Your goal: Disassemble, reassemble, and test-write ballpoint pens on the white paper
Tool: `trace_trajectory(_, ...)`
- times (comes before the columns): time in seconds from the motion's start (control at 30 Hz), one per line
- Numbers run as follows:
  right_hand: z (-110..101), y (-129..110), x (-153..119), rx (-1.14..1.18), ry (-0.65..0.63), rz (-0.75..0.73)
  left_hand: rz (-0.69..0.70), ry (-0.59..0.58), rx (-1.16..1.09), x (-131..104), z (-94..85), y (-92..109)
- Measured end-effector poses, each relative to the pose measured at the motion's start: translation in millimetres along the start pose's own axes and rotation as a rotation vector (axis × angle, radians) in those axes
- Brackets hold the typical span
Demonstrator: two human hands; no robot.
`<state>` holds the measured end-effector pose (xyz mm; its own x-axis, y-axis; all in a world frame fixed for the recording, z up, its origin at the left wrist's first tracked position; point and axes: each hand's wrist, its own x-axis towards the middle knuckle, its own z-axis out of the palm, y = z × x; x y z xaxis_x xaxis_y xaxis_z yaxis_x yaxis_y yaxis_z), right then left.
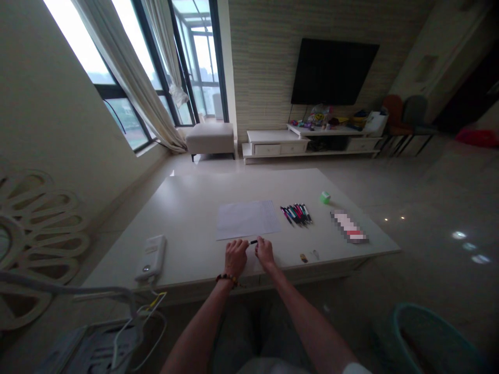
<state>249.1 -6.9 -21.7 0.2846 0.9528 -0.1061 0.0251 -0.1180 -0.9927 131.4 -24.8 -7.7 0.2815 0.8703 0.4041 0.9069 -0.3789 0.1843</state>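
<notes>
Between my two hands is a slim pen [253, 242], with a dark section and a lighter bit showing; the rest of it is hidden by my fingers. My left hand [236, 255], with a beaded bracelet at the wrist, is closed around one end. My right hand [265, 251] pinches the other end. Both hands are over the table's near edge, just below a stack of white paper [247, 219]. To the right of the paper lies a bunch of several pens [297, 214] in mixed colours.
On the white table [187, 208] are a green item [325, 197], a blurred-out flat object [349, 226], a small brown-gold piece [303, 257] and a clear bit [315, 254]. A white device [153, 255] with cables stands left. A teal basket [432, 322] sits on the floor at right.
</notes>
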Motion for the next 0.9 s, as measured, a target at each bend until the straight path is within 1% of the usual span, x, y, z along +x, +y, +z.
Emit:
trace_trajectory(0.13,-3.3,1.3,-2.6,0.008,-0.005,-0.038,0.017,-0.021,-0.078,0.9,0.9,-0.2)
trace_trajectory(0.23,-4.5,-1.1,-5.0,0.002,0.037,-0.062,0.017,0.008,-0.069,1.8,-0.7,1.7)
trace_trajectory(0.33,-3.6,-3.6,-5.7,-0.012,0.071,-0.042,0.024,0.030,-0.052,1.7,-2.9,3.2)
trace_trajectory(0.5,0.8,-4.0,-3.5,-0.136,0.122,-0.068,0.054,0.028,-0.034,-0.3,-3.2,2.7)
trace_trajectory(0.6,2.9,-2.8,-2.2,-0.184,0.108,-0.085,0.023,0.016,-0.028,-2.2,-0.8,1.1)
trace_trajectory(0.7,0.9,-2.4,0.4,-0.191,0.076,-0.111,0.000,-0.037,-0.077,-4.3,2.4,0.1)
trace_trajectory(0.77,-2.8,-2.8,2.8,-0.186,0.033,-0.132,-0.014,-0.067,-0.114,-5.0,3.7,0.5)
trace_trajectory(0.83,-7.0,-2.7,4.9,-0.173,-0.012,-0.140,-0.020,-0.058,-0.122,-4.5,3.7,1.4)
trace_trajectory(0.9,-10.0,-1.2,5.7,-0.154,-0.023,-0.125,-0.004,-0.017,-0.099,-3.0,2.7,2.3)
